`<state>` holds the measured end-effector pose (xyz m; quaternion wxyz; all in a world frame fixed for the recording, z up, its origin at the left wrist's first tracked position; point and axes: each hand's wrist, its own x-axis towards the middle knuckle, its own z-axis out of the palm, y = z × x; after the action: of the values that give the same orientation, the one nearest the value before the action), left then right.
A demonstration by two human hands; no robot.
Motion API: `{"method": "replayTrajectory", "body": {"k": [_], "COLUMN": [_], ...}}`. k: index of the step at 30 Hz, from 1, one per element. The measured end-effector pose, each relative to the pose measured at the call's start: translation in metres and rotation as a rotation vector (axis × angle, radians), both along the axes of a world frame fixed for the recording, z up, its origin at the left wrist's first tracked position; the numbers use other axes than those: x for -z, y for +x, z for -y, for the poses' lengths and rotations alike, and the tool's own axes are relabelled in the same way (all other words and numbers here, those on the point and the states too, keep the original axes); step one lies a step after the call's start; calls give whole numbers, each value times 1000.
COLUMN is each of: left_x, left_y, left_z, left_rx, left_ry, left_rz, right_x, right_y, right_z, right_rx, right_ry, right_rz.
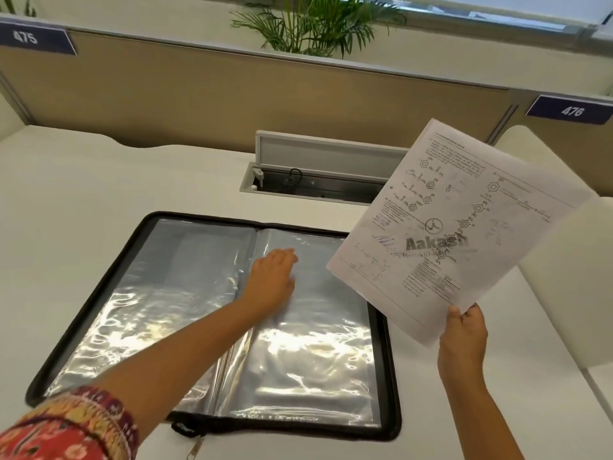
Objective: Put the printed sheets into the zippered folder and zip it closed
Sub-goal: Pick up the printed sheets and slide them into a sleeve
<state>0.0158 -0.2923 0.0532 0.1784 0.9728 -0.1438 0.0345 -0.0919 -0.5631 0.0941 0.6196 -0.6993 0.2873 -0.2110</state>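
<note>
Black zippered folder (386, 327) lying open on white table (83, 180), clear plastic sleeves (315, 343) showing, left hand (273, 280) flat and spread upon them, right hand (462, 333) pinching printed white sheets (464, 227) aloft beside it

open cable hatch (318, 180) behind folder (99, 277)

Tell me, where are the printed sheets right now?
In the head view, the printed sheets are held up in the air by the right hand, above the right edge of the open zippered folder and near the desk's cable box.
</note>
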Motion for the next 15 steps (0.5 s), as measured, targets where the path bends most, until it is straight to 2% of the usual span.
{"method": "replayTrajectory", "body": {"k": [10, 15], "left_x": [-1, 1], "left_y": [68, 79], "left_z": [-7, -5], "left_rx": [-11, 64], "left_ry": [-35, 117], "left_rz": [-41, -66], "right_x": [-8, -5], "right_y": [54, 93], "right_z": [-13, -24], "right_rx": [-117, -184], "right_ry": [88, 117], "right_rz": [63, 66]}}
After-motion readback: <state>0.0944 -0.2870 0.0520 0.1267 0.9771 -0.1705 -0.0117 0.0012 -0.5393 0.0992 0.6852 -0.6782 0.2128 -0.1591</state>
